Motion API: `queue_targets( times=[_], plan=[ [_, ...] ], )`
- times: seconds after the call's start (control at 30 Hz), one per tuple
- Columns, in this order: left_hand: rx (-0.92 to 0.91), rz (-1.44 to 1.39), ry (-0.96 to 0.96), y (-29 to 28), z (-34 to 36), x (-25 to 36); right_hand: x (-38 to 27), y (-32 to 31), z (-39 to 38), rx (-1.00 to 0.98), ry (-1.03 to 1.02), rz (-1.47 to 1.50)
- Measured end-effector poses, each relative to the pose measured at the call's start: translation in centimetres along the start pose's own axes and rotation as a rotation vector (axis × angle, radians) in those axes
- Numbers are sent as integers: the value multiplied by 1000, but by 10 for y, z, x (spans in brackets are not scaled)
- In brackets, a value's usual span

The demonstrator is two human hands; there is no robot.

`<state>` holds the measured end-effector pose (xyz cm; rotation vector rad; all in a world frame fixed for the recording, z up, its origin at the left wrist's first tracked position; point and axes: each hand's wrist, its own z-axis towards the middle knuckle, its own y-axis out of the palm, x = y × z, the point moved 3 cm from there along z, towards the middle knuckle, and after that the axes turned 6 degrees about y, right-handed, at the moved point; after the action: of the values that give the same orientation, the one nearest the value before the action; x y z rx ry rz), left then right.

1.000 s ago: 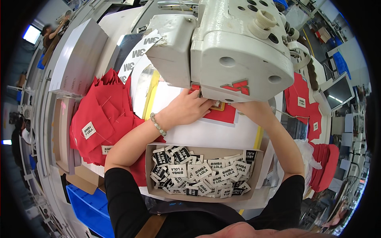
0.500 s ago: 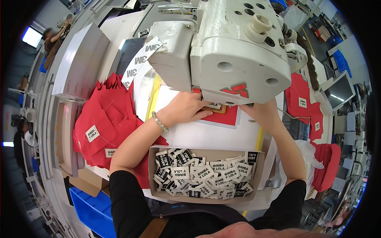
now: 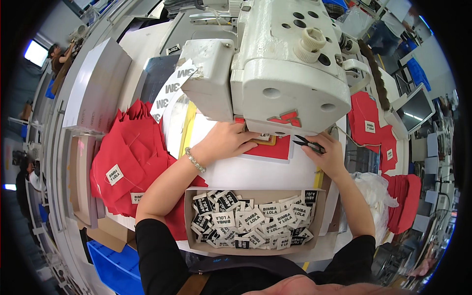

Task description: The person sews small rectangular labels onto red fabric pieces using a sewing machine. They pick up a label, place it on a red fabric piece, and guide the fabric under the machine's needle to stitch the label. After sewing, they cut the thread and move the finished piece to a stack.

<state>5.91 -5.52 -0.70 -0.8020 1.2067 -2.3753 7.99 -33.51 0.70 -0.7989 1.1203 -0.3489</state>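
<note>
The white sewing machine head (image 3: 290, 83) hangs above and between the two hands, its needle area out of sight; if the machine ran now, the left fingers, so close under it, could be caught. The heap of red fabric panels (image 3: 125, 157) lies left of the left forearm, near enough that a sweep of the elbow might drag it. The cardboard box (image 3: 253, 251), nearer the body than both hands, holds loose labels (image 3: 253, 216); a lowered forearm could knock it and scatter them.

The left hand (image 3: 223, 140) lies with fingers bent at the left side of a red panel (image 3: 281, 150); I cannot tell whether it pinches or only presses. That panel sits under the machine head, right of those fingertips, and a light touch might let it skew. The right hand (image 3: 327, 155) is closed around black thread snips (image 3: 310, 144), points toward the panel's right edge; a careless cut could nick cloth. Just off the left fingertips, a yellow frame (image 3: 269, 143) surrounds a partly hidden white label (image 3: 264, 137); a bump to the frame could leave the label crooked.
</note>
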Motion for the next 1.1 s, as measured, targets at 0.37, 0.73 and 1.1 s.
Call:
queue_targets(
  times=[0.37, 0.73, 1.1],
  plan=[
    [-133, -93, -44, 4, -2, 1, 5, -1, -6, 41, 85, 49],
    [-171, -30, -55, 2, 2, 4, 19, -3, -7, 11, 255, 255],
    [-190, 54, 26, 0, 6, 7, 23, -1, -7, -6, 202, 347]
  ],
)
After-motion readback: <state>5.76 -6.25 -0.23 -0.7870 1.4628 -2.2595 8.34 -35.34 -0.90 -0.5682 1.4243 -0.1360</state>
